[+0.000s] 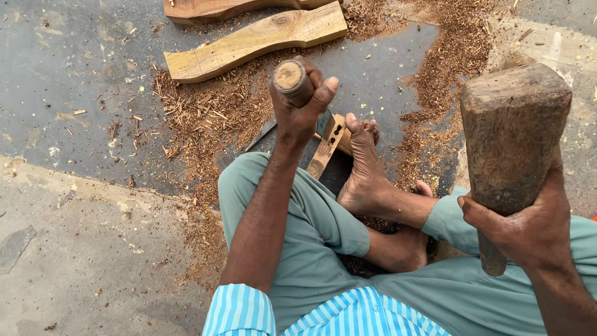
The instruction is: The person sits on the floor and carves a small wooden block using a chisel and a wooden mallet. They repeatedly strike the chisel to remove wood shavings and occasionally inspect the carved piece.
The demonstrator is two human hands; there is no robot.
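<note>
Left hand (301,102) fingers wrapped round chisel (292,81); right hand (528,227) grips mallet (513,134).

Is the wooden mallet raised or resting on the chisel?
Raised: the mallet, gripped by the right hand, is clear of the chisel handle held in the left hand.

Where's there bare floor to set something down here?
Bare dark floor lies left of the shavings, and pale concrete lies beside the left knee. Around the left hand, foot and workpiece it is crowded.

Single head-worn view, looking steeply down from close above at lap, crossed legs and floor (74,112) ahead; raised mallet (513,137) nearest the lens, at right.
</note>
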